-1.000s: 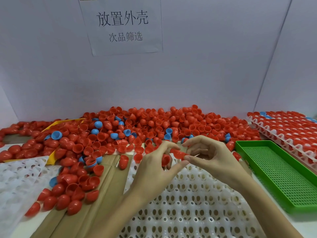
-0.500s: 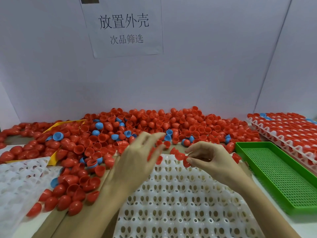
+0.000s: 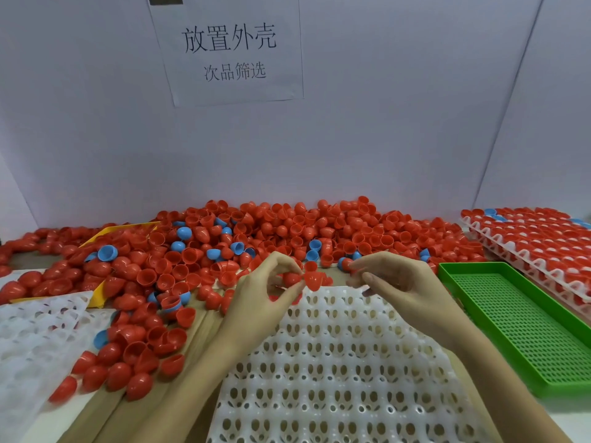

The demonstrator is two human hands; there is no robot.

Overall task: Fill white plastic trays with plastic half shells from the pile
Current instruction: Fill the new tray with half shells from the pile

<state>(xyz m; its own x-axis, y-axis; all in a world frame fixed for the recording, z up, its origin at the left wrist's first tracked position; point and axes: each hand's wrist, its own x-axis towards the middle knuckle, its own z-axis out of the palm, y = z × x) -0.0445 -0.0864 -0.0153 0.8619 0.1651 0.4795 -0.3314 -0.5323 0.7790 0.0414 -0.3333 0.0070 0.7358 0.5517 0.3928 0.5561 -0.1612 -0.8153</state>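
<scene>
A white plastic tray (image 3: 335, 362) with empty egg-shaped pockets lies in front of me. Behind it spreads a big pile of red half shells (image 3: 287, 228), with a few blue ones mixed in. My left hand (image 3: 265, 292) hovers over the tray's far edge and pinches a red half shell (image 3: 290, 278) between thumb and index finger. Another red shell (image 3: 312, 280) sits right beside those fingertips. My right hand (image 3: 393, 282) is close by on the right with its fingers curled. A bit of red shows at its fingertips, mostly hidden.
A green perforated tray (image 3: 518, 324) lies on the right, with a stack of filled white trays (image 3: 537, 247) behind it. Empty white trays (image 3: 32, 330) sit at the left. A yellow tray (image 3: 124, 230) is half buried in shells. Brown cardboard (image 3: 105, 407) lies under loose shells.
My left hand reached out to the pile's near edge, then drew back pinching a red shell. My right hand stayed over the tray's far edge, lifting slightly.
</scene>
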